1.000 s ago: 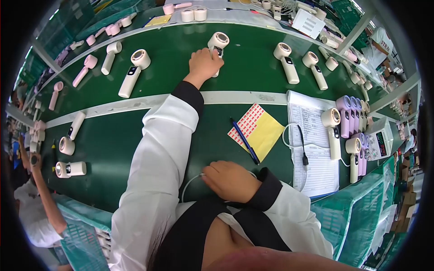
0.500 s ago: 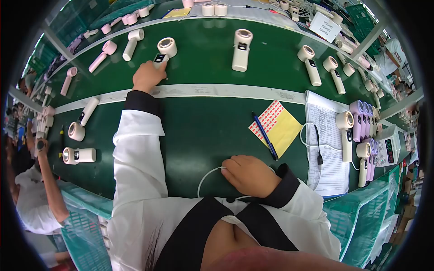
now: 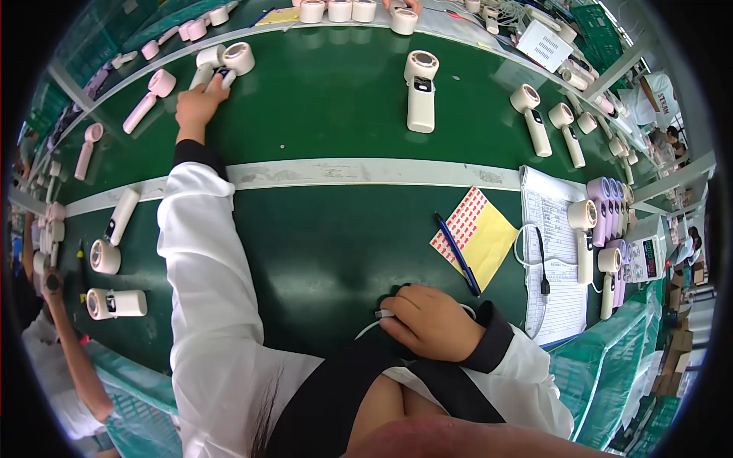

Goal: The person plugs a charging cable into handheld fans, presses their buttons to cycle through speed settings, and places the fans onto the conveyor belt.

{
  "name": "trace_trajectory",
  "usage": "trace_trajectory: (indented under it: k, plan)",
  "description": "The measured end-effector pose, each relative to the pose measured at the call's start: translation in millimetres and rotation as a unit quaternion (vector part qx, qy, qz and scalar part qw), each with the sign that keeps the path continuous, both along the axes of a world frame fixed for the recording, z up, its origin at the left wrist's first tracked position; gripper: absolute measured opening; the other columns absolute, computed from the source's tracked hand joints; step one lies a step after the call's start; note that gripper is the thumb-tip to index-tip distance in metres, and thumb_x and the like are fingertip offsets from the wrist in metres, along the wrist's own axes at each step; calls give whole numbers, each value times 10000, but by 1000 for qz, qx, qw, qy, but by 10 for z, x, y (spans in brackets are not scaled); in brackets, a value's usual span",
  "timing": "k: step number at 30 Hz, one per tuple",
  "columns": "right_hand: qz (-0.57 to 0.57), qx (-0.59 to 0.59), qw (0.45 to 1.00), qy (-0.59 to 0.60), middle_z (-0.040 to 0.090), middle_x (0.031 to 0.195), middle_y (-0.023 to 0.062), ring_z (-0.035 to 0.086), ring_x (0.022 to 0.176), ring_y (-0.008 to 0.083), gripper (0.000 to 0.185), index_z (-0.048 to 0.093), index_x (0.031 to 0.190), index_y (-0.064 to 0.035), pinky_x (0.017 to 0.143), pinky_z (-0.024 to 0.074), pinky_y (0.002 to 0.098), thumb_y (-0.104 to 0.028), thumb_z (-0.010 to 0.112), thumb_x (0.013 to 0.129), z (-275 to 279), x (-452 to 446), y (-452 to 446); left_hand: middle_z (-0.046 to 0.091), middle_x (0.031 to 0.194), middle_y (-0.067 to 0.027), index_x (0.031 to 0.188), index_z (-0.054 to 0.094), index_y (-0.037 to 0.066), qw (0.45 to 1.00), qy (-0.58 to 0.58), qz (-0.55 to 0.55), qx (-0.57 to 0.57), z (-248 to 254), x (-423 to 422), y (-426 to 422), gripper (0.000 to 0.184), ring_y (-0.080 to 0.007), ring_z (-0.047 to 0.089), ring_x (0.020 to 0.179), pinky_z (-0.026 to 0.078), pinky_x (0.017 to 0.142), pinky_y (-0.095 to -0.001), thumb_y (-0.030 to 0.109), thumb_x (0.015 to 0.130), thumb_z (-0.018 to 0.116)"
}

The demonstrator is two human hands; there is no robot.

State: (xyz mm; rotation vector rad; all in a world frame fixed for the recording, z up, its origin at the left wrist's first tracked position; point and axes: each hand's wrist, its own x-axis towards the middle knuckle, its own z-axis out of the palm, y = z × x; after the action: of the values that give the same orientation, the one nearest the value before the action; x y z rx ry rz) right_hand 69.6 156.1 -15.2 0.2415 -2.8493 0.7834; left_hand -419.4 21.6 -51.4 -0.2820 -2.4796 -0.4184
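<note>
My left hand [image 3: 200,107] reaches to the far left of the green belt, its fingers closed on the handle of a white handheld fan [image 3: 238,59]. Another white fan [image 3: 210,56] lies right beside that one. Near my body, my right hand [image 3: 431,322] is closed on a white cable [image 3: 368,330], whose plug end sticks out past the fingers. A white fan [image 3: 421,91] lies alone at the middle of the belt. Just beyond my right hand is a yellow sheet with red stickers [image 3: 477,237], and a blue pen [image 3: 458,254] lies across it.
A clipboard of papers [image 3: 544,267] lies at the right, with a white fan [image 3: 582,229] on it. Purple fans [image 3: 599,206] and a digital meter [image 3: 647,256] stand beyond. Two white fans [image 3: 116,303] [image 3: 107,256] lie at left. A co-worker's arm [image 3: 76,351] shows at far left.
My left hand has gone from the middle fan to the left fan and pushed it up beside another. My right hand stays low with the cable. Another person's hand now shows at the top.
</note>
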Motion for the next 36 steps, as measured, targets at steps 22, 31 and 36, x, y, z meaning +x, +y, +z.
trace_trajectory:
  k: [22, 31, 36]
  plan:
    - [-176, -340, 918, 98, 633, 863, 119, 603, 725, 211, 319, 541, 1056, 28, 681, 483, 281, -200, 594, 841, 220, 62, 62, 513, 1046, -208, 969, 608, 39, 800, -29, -553, 232, 501, 3867, 297, 308, -309, 522, 872, 453, 761, -344, 91, 676, 685]
    - [-104, -653, 738, 134, 606, 871, 160, 561, 697, 212, 264, 521, 1024, 21, 624, 453, 261, -146, 477, 824, 414, 73, 237, 546, 941, -195, 1061, 540, 38, 256, -533, -481, 647, 565, 3809, -118, 249, -237, 530, 718, 454, 670, -248, 40, 813, 513]
    - [-94, -708, 697, 66, 563, 726, 84, 433, 519, 111, 226, 529, 984, 7, 443, 340, 199, -155, 457, 843, 335, 87, 237, 557, 899, -201, 1085, 494, 9, -103, -677, -402, 608, 468, 3873, -96, 268, -203, 518, 651, 451, 588, -233, 39, 818, 495]
